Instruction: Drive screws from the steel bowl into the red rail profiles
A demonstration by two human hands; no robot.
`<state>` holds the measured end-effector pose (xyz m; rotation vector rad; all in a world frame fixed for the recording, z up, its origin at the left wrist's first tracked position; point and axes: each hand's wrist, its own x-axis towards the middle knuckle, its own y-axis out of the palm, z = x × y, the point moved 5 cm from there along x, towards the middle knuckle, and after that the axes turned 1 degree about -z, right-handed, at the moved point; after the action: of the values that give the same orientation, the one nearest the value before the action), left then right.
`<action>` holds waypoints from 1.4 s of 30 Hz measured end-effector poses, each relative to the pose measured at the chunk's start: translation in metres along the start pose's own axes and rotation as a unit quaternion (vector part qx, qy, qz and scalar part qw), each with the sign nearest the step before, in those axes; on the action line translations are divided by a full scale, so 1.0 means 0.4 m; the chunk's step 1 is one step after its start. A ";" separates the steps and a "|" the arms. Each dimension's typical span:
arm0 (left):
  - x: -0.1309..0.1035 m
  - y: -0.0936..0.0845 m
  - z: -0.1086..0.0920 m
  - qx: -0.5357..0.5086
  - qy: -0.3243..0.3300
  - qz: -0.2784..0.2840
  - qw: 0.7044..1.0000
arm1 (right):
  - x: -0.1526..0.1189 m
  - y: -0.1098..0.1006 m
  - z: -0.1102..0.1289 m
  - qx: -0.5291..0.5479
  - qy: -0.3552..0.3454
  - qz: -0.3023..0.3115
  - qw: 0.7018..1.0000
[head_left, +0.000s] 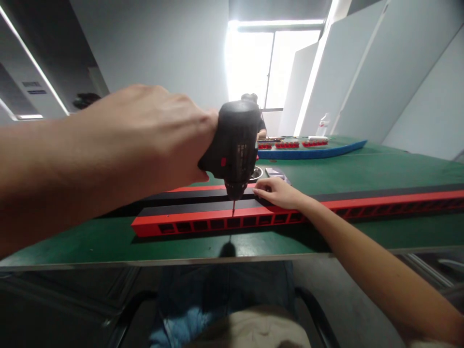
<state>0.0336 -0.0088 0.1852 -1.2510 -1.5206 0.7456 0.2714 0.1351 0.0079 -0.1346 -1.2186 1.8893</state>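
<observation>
My left hand (170,135) is wrapped around the handle of a black cordless drill (237,140), held upright with its bit pointing down. The bit's tip meets, or hovers just over, the red edge of a long red and black strip (203,212) with a row of square openings along its front. My right hand (277,192) rests over the strip's black top, right of the bit. Its thumb and fingers are pinched together, and whatever they hold is hidden. Behind, a second red and black strip (195,189) lies alongside, partly covered by my left arm.
A round metal bowl (258,173) and a small flat packet (276,173) sit behind the strips. Farther back are a blue curved strip (311,153), several short red pieces (286,145) and a plastic bottle (323,124). Another person (261,130) sits across the green table (398,166).
</observation>
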 end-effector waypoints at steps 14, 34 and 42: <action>0.024 0.014 -0.036 0.397 0.131 -0.072 0.906 | 0.003 0.004 0.004 -0.017 -0.009 0.007 1.000; 0.245 0.053 -0.020 0.344 0.132 0.059 0.928 | 0.000 0.007 -0.001 -0.014 -0.010 0.010 1.000; 0.248 0.058 -0.054 0.367 0.128 0.054 0.920 | 0.000 0.007 -0.001 -0.017 -0.013 0.010 1.000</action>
<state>0.0643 0.0894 0.2013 -0.8128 -0.8283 1.0527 0.2699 0.1351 0.0054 -0.1403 -1.2711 1.8940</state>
